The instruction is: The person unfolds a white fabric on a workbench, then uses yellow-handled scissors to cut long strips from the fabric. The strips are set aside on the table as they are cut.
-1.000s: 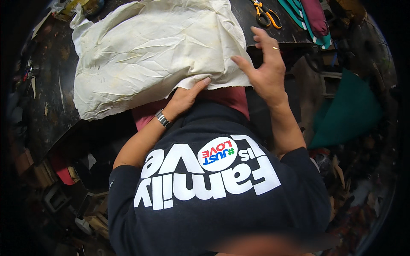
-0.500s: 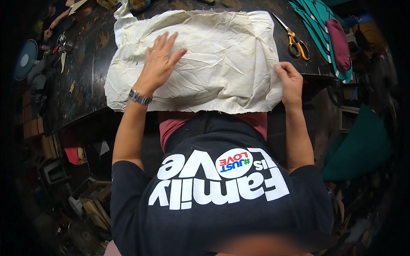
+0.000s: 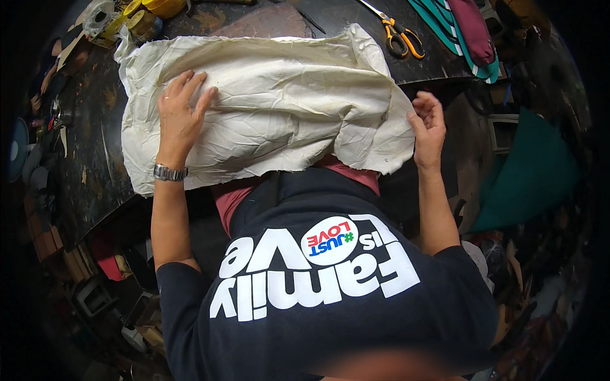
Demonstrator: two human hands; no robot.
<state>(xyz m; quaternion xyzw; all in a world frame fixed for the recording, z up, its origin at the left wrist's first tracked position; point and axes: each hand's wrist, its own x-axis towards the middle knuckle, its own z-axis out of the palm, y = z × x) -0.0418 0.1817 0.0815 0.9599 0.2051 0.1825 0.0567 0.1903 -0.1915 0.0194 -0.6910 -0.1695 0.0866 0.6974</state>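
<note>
While a round blue object (image 3: 18,151) is partly shown at the far left, the dark, stained table (image 3: 92,168) is seen to stretch rightward from near it, with a tan roll (image 3: 145,25) set close to some yellow items (image 3: 166,6) at its back. The left hand (image 3: 179,120), with a metal watch (image 3: 170,172) worn on its wrist, is laid palm down on the left part of a creased off-white cloth (image 3: 273,95); its fingers are spread and nothing is pinched by them. The cloth is spread across the front of the table, its near edge reaching past the table's edge above reddish clothing (image 3: 232,202), and it is raised in long folds toward the right. Behind it, a flat brown sheet (image 3: 264,22) is partly covered. Orange-and-black scissors (image 3: 389,25) are placed beyond the cloth's right end. The right hand (image 3: 432,130) is held at that end with fingers curled and thumb toward the edge; whether the edge is pinched cannot be told. Farther right, teal strips (image 3: 445,28) are overlapped by a maroon bundle (image 3: 473,32), and a large green piece (image 3: 527,174) is seen lower down.
</note>
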